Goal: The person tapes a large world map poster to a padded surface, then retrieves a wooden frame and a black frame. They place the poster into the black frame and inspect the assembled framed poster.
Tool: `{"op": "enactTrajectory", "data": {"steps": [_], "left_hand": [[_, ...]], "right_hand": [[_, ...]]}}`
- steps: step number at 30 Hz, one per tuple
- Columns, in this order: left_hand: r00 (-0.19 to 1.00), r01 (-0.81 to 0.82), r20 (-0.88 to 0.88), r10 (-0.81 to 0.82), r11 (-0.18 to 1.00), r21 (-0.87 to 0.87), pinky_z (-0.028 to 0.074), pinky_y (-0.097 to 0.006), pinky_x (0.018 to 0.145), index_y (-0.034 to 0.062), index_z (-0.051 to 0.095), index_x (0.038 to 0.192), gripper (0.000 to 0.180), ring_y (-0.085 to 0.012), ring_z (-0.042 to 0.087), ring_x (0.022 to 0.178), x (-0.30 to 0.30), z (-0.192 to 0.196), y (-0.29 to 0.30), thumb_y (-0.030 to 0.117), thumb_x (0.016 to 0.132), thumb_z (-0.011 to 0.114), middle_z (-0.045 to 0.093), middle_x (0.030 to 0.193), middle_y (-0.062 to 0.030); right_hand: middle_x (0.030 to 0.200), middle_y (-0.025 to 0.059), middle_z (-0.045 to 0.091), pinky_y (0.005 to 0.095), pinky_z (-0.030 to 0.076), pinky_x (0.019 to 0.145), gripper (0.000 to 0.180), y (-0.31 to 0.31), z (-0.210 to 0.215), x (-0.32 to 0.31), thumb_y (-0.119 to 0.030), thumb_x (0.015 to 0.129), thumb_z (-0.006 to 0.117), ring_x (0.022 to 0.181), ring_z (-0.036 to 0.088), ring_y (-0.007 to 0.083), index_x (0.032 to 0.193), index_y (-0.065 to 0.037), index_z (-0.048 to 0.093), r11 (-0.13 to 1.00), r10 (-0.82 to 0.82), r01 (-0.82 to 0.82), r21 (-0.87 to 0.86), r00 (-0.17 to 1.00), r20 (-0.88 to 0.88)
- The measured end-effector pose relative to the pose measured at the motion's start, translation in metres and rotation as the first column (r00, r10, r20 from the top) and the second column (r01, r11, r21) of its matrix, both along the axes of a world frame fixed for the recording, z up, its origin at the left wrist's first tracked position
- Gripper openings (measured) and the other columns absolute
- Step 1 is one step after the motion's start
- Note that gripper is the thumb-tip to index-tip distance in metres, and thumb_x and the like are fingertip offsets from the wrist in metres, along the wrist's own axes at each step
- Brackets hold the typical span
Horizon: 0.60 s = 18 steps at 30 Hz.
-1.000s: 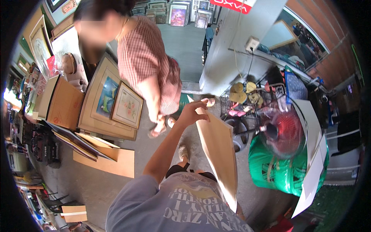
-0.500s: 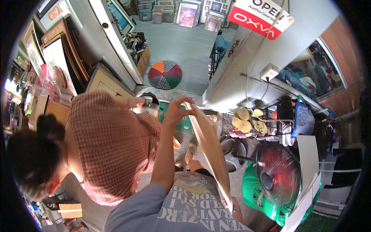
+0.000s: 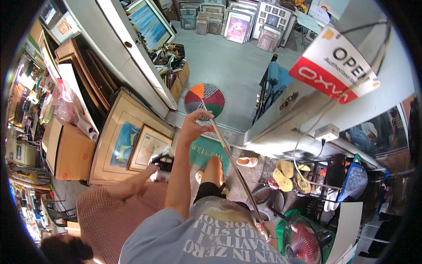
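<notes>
The left hand (image 3: pixel 193 126) grips the panel (image 3: pixel 238 174), fingers near its far end. The right hand's (image 3: pixel 271 241) hold I can't tell.

Board (image 3: pixel 236 167) now almost edge-on to view

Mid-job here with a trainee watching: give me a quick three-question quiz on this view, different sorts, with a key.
1. Which hand holds the far end of the board?
2. True or false: the red fan stands to the person's right.
3. What shape is the patchwork mat on the floor ahead? A square; B round; C triangular.

Key: 1. The left hand. 2. True. 3. B.
</notes>
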<state>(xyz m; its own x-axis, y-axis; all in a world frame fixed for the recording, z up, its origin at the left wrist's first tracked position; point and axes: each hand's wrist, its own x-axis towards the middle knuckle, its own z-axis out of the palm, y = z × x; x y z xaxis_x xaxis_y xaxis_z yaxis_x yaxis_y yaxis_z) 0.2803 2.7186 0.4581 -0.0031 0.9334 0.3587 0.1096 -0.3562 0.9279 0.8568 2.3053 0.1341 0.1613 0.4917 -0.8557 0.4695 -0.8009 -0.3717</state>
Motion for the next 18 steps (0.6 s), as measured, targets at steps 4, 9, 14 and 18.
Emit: {"op": "enactTrajectory", "data": {"steps": [4,9,14,18], "left_hand": [[0.999,-0.019,-0.047,0.019,1.000,0.001,0.051,-0.036,0.097,0.0026,0.071,0.094,0.042,-0.0225,0.067,0.109,-0.014,0.002,0.072,-0.002,0.057,0.092,0.072,0.102,-0.0063],[0.997,0.074,0.005,-0.075,0.991,0.110,0.053,-0.037,0.093,0.0026,0.070,0.093,0.045,-0.0253,0.069,0.104,-0.037,0.007,0.190,0.002,0.055,0.095,0.073,0.100,-0.0098],[0.984,0.178,-0.026,-0.176,0.973,0.149,0.053,-0.038,0.089,0.0007,0.068,0.091,0.043,-0.0269,0.069,0.101,-0.084,0.031,0.318,0.000,0.056,0.093,0.073,0.100,-0.0115],[0.987,0.160,-0.034,-0.157,0.970,0.184,0.053,-0.037,0.089,-0.0002,0.067,0.092,0.037,-0.0262,0.068,0.103,-0.106,0.057,0.395,-0.005,0.062,0.087,0.072,0.101,-0.0136]], "right_hand": [[0.094,0.0272,0.073,0.0464,0.053,0.073,0.042,0.078,0.042,-0.034,-0.030,0.100,0.053,0.089,0.073,0.0330,0.093,0.007,0.073,0.987,-0.128,0.138,-0.085,0.985,0.113],[0.095,0.0227,0.072,0.0442,0.056,0.078,0.047,0.205,0.112,-0.101,-0.042,0.099,0.046,0.090,0.071,0.0397,0.099,-0.004,0.074,0.933,0.358,-0.358,-0.031,0.922,0.150],[0.065,0.0097,0.063,0.0337,0.045,0.046,0.030,0.316,0.159,-0.147,-0.026,0.096,0.061,0.052,0.058,0.0206,0.085,-0.001,0.073,0.959,-0.243,0.241,-0.148,0.970,0.003],[0.057,0.0110,0.061,0.0367,0.046,0.041,0.030,0.383,0.146,-0.189,-0.019,0.098,0.054,0.043,0.057,0.0229,0.081,-0.001,0.072,0.988,-0.151,0.155,-0.014,0.979,0.134]]}}
